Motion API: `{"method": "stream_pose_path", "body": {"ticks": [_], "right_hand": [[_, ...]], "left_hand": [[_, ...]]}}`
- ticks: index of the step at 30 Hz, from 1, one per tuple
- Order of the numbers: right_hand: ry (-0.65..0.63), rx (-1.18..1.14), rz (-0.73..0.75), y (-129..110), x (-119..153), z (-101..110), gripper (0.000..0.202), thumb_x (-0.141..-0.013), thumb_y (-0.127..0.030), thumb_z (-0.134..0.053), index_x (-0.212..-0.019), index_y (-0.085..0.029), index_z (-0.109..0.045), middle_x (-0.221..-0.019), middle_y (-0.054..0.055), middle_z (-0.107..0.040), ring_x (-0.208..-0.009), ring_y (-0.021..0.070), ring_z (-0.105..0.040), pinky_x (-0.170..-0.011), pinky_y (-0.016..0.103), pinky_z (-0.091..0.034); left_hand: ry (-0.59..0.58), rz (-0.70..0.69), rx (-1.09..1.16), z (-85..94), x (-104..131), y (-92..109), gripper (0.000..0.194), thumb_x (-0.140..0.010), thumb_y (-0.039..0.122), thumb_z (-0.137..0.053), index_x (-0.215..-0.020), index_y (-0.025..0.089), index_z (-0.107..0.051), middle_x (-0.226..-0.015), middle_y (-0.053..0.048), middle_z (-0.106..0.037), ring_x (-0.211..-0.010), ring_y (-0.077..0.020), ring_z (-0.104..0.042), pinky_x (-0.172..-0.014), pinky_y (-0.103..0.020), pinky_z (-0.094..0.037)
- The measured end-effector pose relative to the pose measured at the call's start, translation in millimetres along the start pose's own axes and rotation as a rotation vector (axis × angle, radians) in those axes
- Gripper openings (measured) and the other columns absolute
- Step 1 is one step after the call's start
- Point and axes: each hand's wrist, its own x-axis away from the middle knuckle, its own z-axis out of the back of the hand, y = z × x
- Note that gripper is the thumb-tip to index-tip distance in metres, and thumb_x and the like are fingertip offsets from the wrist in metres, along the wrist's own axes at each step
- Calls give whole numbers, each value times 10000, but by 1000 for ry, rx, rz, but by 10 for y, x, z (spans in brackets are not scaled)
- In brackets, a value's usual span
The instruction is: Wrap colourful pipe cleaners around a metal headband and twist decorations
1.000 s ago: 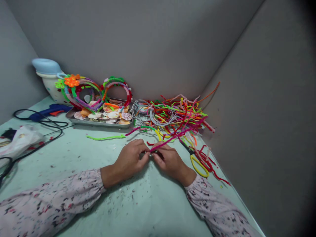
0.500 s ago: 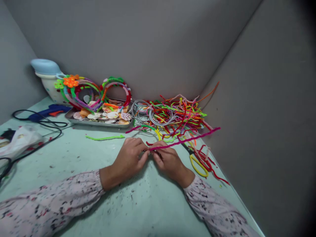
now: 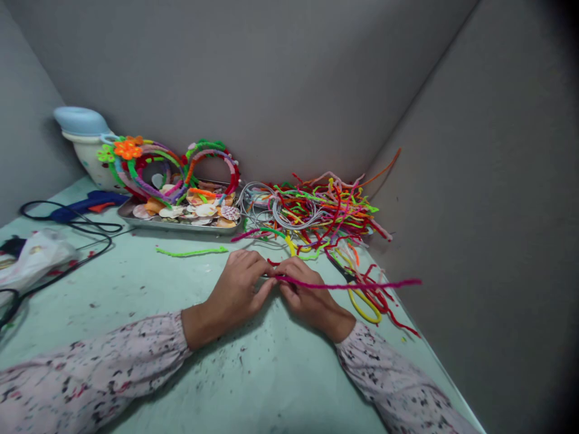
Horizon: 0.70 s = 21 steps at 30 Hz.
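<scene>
My left hand [image 3: 237,283] and my right hand [image 3: 307,295] meet above the table, fingertips almost touching. Left thumb and forefinger pinch the near end of a fuzzy magenta pipe cleaner [image 3: 362,286]. Its long free part crosses over my right hand and sticks out to the right. The right fingers are closed too, but what lies between them is hidden. Just beyond the hands curves an arc covered in magenta, green and yellow pipe cleaner [image 3: 273,231]; its yellow part runs down behind my right knuckles, and I cannot tell whether it is held.
A metal tray [image 3: 181,225] of shells stands behind, with wrapped headbands [image 3: 212,150] leaning over it. To its right lie a heap of pipe cleaners [image 3: 335,208] and yellow-handled scissors [image 3: 368,312]. Leftward are a blue glue gun [image 3: 76,208], black cable [image 3: 97,250] and lidded container [image 3: 90,150].
The pipe cleaner's free end has swung down and slightly right, from slanting upward to nearly level. Both hands have stayed almost in place, still together.
</scene>
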Motion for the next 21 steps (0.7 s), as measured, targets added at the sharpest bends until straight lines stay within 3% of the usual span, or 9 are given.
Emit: {"method": "stream_pose_path", "body": {"ticks": [11,21], "right_hand": [[75,77,44,9,-18,-12,142,-929,-199,-505,-1043,-206,-589,-982,71,-615,-906,182,-599,-747,299,-517],[-23,28,20,60,-8,-48,189,-930,-147,-476,-1057,-196,-606,-1014,83,-627,-980,204,-582,-838,348,-509]], "left_hand": [[-15,-29,47,15,-6,5,86,-871,225,-574,-948,188,-583,-910,-50,-623,-894,-211,-527,-852,-389,-376],[-130,84,91,-49,-3,-61,103,-915,218,-495,-835,173,-542,-797,-29,-596,-768,-179,-522,-723,-323,-394]]}}
